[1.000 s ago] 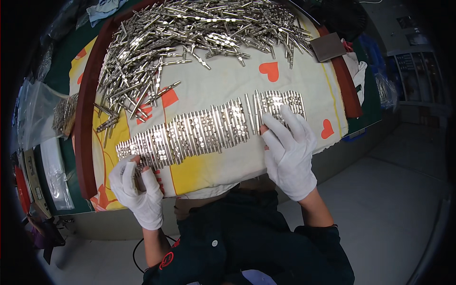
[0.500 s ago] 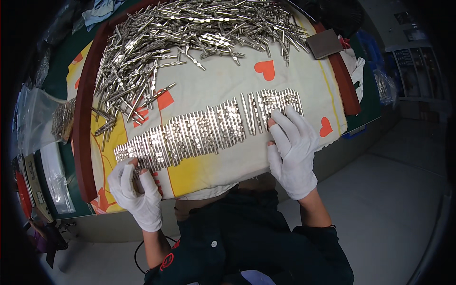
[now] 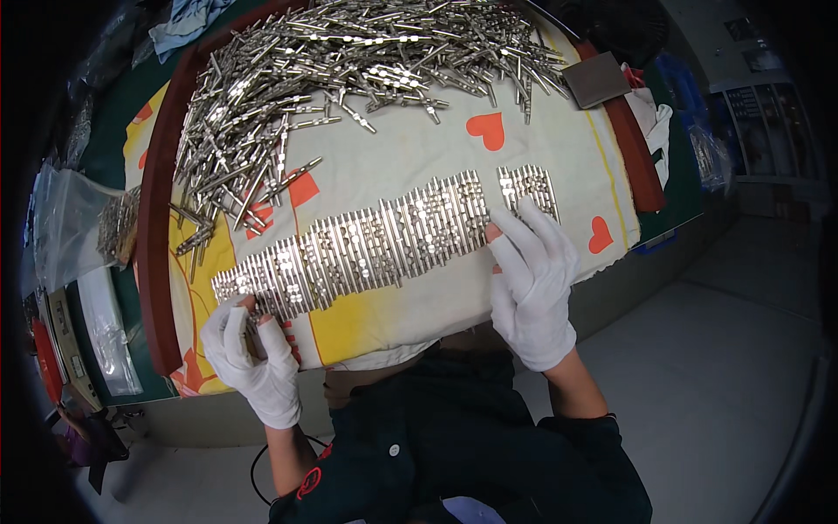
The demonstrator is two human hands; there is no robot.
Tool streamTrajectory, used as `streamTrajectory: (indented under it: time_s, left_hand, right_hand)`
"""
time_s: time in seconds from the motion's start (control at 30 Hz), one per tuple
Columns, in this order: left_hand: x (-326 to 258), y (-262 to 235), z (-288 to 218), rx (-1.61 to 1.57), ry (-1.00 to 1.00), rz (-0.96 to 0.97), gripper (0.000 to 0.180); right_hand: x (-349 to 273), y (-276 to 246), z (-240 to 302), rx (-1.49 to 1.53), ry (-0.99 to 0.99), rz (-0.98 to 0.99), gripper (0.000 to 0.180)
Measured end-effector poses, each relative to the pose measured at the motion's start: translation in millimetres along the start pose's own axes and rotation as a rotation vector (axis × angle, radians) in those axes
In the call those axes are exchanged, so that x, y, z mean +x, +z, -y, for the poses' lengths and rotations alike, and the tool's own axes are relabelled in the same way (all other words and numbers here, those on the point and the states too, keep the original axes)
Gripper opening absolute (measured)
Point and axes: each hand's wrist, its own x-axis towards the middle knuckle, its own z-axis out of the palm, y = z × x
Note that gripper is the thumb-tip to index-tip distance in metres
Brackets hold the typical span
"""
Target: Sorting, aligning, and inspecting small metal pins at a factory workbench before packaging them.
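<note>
A long slanting row of slim, shiny metal pins lies side by side on the cloth. At its lower left end is my white-gloved left hand, bare thumb and fingertip apart and touching the end pins. My right hand, gloved likewise, has its fingers stretched out. Its bare forefinger tip is against the row's right end, while another finger reaches over a shorter group of pins past a narrow gap. Part of that group is hidden under the fingers.
A large jumbled heap of metal pins covers the far side of the patterned cloth. Dark red wooden rails edge it left and right. A brown block sits at the far right; clear plastic bags lie at left.
Several pins have joined the right end of the long row, and the gap now lies further right. My right hand has shifted slightly left and down; my left hand stays almost still.
</note>
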Motion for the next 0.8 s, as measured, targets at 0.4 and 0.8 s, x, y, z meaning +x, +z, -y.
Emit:
streamTrajectory:
  time_s: [0.4,0.8]
  left_hand:
    - [-1.3,1.2,0.3,-0.015,0.01,-0.004,0.037]
    - [0.1,1.5,0.3,-0.03,0.014,-0.002,0.038]
  right_hand:
    - [-11.8,-7.1,-17.9,-0.115,0.085,0.002,0.044]
    - [-5.6,0.4,-7.0,-0.052,-0.01,0.017,0.048]
